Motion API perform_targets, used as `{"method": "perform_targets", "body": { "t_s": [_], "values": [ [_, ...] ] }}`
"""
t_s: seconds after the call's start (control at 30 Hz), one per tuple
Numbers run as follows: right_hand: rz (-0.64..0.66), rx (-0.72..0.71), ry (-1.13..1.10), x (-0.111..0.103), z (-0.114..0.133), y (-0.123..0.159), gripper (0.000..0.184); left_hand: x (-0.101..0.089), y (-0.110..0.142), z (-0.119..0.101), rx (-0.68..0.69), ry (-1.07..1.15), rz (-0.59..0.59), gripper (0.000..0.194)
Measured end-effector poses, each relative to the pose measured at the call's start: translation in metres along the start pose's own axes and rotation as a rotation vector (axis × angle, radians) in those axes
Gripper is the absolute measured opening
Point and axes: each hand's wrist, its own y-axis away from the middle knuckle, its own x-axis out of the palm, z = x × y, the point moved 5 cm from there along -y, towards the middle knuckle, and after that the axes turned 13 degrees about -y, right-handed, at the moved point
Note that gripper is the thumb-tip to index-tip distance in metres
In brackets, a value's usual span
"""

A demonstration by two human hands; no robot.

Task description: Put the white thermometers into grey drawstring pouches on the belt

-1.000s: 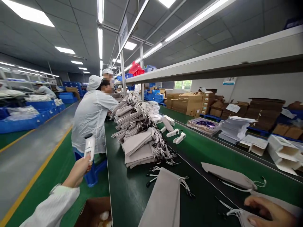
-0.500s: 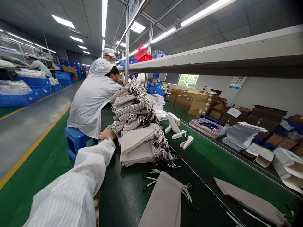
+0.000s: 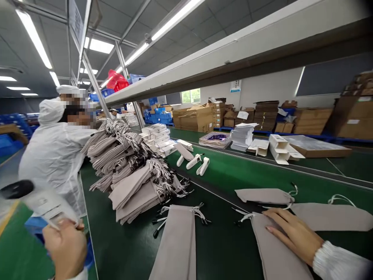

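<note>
We look out from a single head-worn camera, at about eye height above the smooth dark-green worktop [image 3: 125, 245], facing forward and down across it. The view is wide: our bare left hand [image 3: 66, 247] sits close to the lens at lower left, our bare right hand [image 3: 295, 235] near it at lower right. We see the long pale-grey shelf [image 3: 233, 52] slanting overhead, and the large brown cardboard box [image 3: 190, 119] well beyond, in the background.

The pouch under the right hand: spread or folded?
Spread where visible: the pouch lies flat beneath the right hand; its near end is off-frame.
</note>
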Motion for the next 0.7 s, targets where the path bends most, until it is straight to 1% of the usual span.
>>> {"method": "perform_targets", "body": {
  "t_s": [0.03, 0.07, 0.1, 0.13, 0.2, 0.23, 0.27, 0.3, 0.33, 0.37, 0.4, 0.43, 0.47, 0.5, 0.53, 0.57, 0.6, 0.63, 0.67, 0.7],
  "values": [
    [-0.019, -0.013, 0.017, -0.002, 0.001, 0.002, 0.034, 0.001, 0.012, -0.006, -0.012, 0.015, -0.027, 0.038],
    [-0.038, -0.027, 0.030, -0.003, 0.001, 0.004, 0.032, 0.006, 0.025, -0.016, -0.002, 0.041, -0.021, 0.033],
    [-0.055, -0.040, 0.037, -0.004, 0.002, 0.005, 0.031, 0.017, 0.038, -0.028, 0.062, 0.067, 0.069, 0.029],
    [-0.069, -0.053, 0.040, -0.005, 0.003, 0.006, 0.030, 0.032, 0.050, -0.043, 0.148, 0.088, 0.203, 0.028],
    [-0.090, -0.068, 0.035, -0.006, 0.006, 0.006, 0.026, 0.064, 0.074, -0.066, 0.303, 0.003, 0.495, 0.031],
    [-0.094, -0.069, 0.030, -0.007, 0.009, 0.006, 0.024, 0.077, 0.083, -0.072, 0.357, -0.079, 0.604, 0.034],
    [-0.097, -0.063, 0.028, -0.008, 0.011, 0.006, 0.021, 0.088, 0.089, -0.075, 0.392, -0.187, 0.682, 0.035],
    [-0.097, -0.055, 0.029, -0.009, 0.013, 0.005, 0.019, 0.094, 0.090, -0.076, 0.407, -0.310, 0.722, 0.035],
    [-0.098, -0.046, 0.036, -0.011, 0.015, 0.004, 0.017, 0.097, 0.089, -0.076, 0.408, -0.439, 0.729, 0.035],
    [-0.100, -0.037, 0.047, -0.012, 0.016, 0.003, 0.016, 0.096, 0.084, -0.078, 0.409, -0.569, 0.702, 0.034],
    [-0.103, -0.029, 0.057, -0.014, 0.017, 0.003, 0.016, 0.091, 0.079, -0.083, 0.424, -0.690, 0.634, 0.033],
    [-0.105, -0.025, 0.062, -0.016, 0.018, 0.002, 0.016, 0.084, 0.073, -0.093, 0.462, -0.790, 0.532, 0.032],
    [-0.107, -0.025, 0.057, -0.017, 0.019, 0.001, 0.017, 0.077, 0.070, -0.108, 0.527, -0.852, 0.411, 0.031],
    [-0.111, -0.029, 0.039, -0.019, 0.021, 0.001, 0.018, 0.070, 0.071, -0.128, 0.613, -0.867, 0.282, 0.029],
    [-0.119, -0.036, 0.008, -0.022, 0.022, 0.001, 0.020, 0.066, 0.076, -0.150, 0.705, -0.835, 0.173, 0.028],
    [-0.130, -0.048, -0.034, -0.025, 0.025, 0.001, 0.021, 0.065, 0.086, -0.174, 0.801, -0.742, 0.118, 0.026],
    [-0.139, -0.064, -0.086, -0.028, 0.028, 0.001, 0.021, 0.069, 0.101, -0.197, 0.895, -0.604, 0.125, 0.023],
    [-0.144, -0.084, -0.144, -0.031, 0.031, 0.001, 0.022, 0.077, 0.119, -0.220, 1.009, -0.459, 0.166, 0.021],
    [-0.140, -0.104, -0.207, -0.034, 0.035, 0.002, 0.022, 0.088, 0.138, -0.242, 1.114, -0.327, 0.224, 0.020],
    [-0.127, -0.121, -0.273, -0.037, 0.038, 0.002, 0.021, 0.101, 0.156, -0.260, 1.183, -0.220, 0.275, 0.020]
  ]
}}
